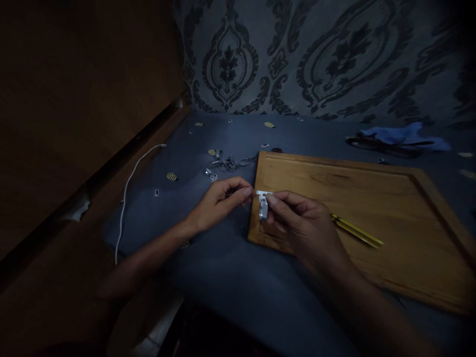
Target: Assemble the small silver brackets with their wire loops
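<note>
Between the thumb and fingers of my right hand [297, 213] is a small shiny metal bracket [263, 209], held over the left edge of a wooden board [353, 193]. Its flat top plate shows holes, and a rounded part hangs below. My left hand [225, 198] is closed in a pinch just left of the bracket, its fingertips close to the plate's end. Whatever those fingers hold is too small to make out. Beyond my left hand, a cluster of small metal hooks and clips [226, 163] lies on the dark blue cloth [223, 277].
A slim yellow tool [357, 231] rests on the board. Dark-framed glasses [386, 145] and a blue cloth [412, 135] lie behind it. A white cable [124, 201] runs down the left side, beside a wooden panel [85, 99]. Patterned fabric [282, 54] rises at the back.
</note>
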Action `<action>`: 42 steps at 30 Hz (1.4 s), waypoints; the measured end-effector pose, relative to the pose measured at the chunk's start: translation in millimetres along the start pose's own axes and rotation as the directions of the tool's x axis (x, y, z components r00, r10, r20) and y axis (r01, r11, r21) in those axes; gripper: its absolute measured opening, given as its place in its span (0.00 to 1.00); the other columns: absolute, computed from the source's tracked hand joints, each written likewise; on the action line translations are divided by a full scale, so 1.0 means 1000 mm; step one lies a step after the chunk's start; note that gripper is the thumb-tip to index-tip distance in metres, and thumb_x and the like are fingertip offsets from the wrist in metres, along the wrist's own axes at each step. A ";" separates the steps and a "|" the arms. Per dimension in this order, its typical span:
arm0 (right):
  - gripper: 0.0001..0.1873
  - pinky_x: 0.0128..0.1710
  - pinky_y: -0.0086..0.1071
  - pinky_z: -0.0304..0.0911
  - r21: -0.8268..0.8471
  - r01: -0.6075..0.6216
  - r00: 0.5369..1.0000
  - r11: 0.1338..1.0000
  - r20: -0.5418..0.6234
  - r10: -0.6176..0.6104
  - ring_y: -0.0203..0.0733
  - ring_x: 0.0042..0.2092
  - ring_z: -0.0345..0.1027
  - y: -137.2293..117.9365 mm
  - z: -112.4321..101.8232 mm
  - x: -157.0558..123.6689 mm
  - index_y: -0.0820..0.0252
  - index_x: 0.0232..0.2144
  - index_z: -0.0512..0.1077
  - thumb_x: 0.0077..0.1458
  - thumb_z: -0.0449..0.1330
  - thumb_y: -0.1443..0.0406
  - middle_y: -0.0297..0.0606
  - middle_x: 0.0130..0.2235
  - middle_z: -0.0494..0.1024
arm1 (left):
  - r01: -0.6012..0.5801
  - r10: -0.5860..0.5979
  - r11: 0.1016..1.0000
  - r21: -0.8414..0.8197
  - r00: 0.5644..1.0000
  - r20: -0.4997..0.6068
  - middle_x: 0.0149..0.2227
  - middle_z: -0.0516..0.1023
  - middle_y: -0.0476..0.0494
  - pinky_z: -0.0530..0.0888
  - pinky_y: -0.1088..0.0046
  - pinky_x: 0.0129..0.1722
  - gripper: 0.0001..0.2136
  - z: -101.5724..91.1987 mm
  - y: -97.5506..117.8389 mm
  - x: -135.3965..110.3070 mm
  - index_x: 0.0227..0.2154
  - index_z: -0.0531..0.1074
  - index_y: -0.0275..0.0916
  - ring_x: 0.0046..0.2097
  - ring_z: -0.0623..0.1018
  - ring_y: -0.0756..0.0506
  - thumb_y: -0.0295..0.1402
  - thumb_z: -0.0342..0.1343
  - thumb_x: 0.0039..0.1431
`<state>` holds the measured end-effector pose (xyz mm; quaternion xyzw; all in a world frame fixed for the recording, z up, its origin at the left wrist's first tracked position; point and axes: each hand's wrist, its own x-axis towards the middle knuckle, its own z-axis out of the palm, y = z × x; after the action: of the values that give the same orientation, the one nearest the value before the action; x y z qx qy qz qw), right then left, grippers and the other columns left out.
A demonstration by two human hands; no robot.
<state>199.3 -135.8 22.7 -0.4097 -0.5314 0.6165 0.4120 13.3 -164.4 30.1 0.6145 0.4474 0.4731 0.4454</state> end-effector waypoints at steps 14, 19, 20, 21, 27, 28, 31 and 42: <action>0.28 0.21 0.27 0.55 -0.004 0.002 0.997 1.000 0.072 -0.002 0.32 0.23 0.61 0.012 -0.004 -0.007 0.59 0.28 0.81 0.45 0.74 0.40 0.35 0.22 0.76 | 0.101 -0.094 0.988 -0.120 0.994 0.062 0.28 0.71 0.51 0.69 0.72 0.36 0.22 0.003 -0.006 0.003 0.29 0.72 0.37 0.31 0.70 0.51 0.54 0.66 0.57; 0.27 0.21 0.27 0.55 -0.020 0.036 0.996 0.999 0.087 -0.034 0.32 0.22 0.60 0.011 -0.006 -0.007 0.59 0.27 0.80 0.49 0.72 0.41 0.36 0.22 0.76 | 0.128 -0.118 0.982 -0.138 0.990 0.078 0.30 0.73 0.49 0.71 0.72 0.38 0.19 0.003 -0.007 0.001 0.32 0.73 0.37 0.32 0.72 0.51 0.50 0.64 0.62; 0.27 0.21 0.27 0.55 -0.025 0.034 0.996 0.999 0.079 -0.032 0.32 0.22 0.61 0.010 -0.006 -0.007 0.59 0.27 0.81 0.49 0.72 0.41 0.36 0.22 0.76 | 0.131 -0.121 0.981 -0.140 0.990 0.079 0.31 0.74 0.49 0.71 0.72 0.38 0.18 0.003 -0.007 0.001 0.33 0.74 0.37 0.33 0.72 0.51 0.50 0.62 0.63; 0.27 0.21 0.28 0.55 -0.026 0.031 0.997 0.999 0.071 -0.029 0.33 0.23 0.61 0.010 -0.007 -0.007 0.59 0.27 0.81 0.49 0.72 0.41 0.36 0.22 0.76 | 0.129 -0.119 0.982 -0.138 0.990 0.078 0.32 0.74 0.48 0.71 0.72 0.38 0.18 0.002 -0.007 0.000 0.34 0.74 0.37 0.33 0.73 0.50 0.49 0.61 0.65; 0.26 0.22 0.28 0.57 -0.013 0.033 0.999 0.999 0.042 -0.032 0.33 0.22 0.62 0.012 -0.009 -0.007 0.59 0.27 0.79 0.48 0.73 0.42 0.35 0.21 0.75 | 0.019 -0.018 1.000 -0.009 0.999 0.047 0.42 0.77 0.45 0.70 0.73 0.39 0.23 0.003 -0.009 -0.004 0.51 0.73 0.39 0.44 0.76 0.46 0.41 0.70 0.57; 0.26 0.21 0.28 0.57 -0.009 0.037 0.999 0.999 0.034 -0.037 0.34 0.22 0.62 0.012 -0.009 -0.007 0.59 0.27 0.79 0.48 0.73 0.42 0.34 0.21 0.74 | -0.009 0.008 1.000 0.019 0.999 0.054 0.43 0.76 0.45 0.69 0.73 0.38 0.26 0.003 -0.010 -0.004 0.53 0.72 0.40 0.45 0.76 0.45 0.41 0.73 0.53; 0.26 0.20 0.29 0.56 -0.007 0.046 0.999 0.999 0.022 -0.046 0.33 0.21 0.60 0.011 -0.009 -0.007 0.59 0.26 0.79 0.48 0.73 0.42 0.33 0.20 0.74 | -0.082 0.075 0.993 0.079 0.993 0.088 0.46 0.76 0.44 0.70 0.71 0.40 0.31 0.004 -0.012 -0.004 0.53 0.72 0.42 0.48 0.76 0.43 0.40 0.77 0.47; 0.25 0.20 0.27 0.58 0.109 -0.034 0.998 0.993 0.063 0.027 0.34 0.24 0.65 0.015 -0.009 -0.006 0.59 0.26 0.79 0.47 0.74 0.43 0.37 0.24 0.77 | -0.079 0.073 0.989 0.126 0.996 0.054 0.40 0.78 0.46 0.72 0.71 0.43 0.21 0.007 -0.012 -0.005 0.44 0.74 0.39 0.43 0.76 0.46 0.39 0.74 0.51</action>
<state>208.3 -140.2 7.6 -0.3752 -0.5027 0.6633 0.4081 17.5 -167.8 16.3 0.6698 0.4419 0.4449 0.3977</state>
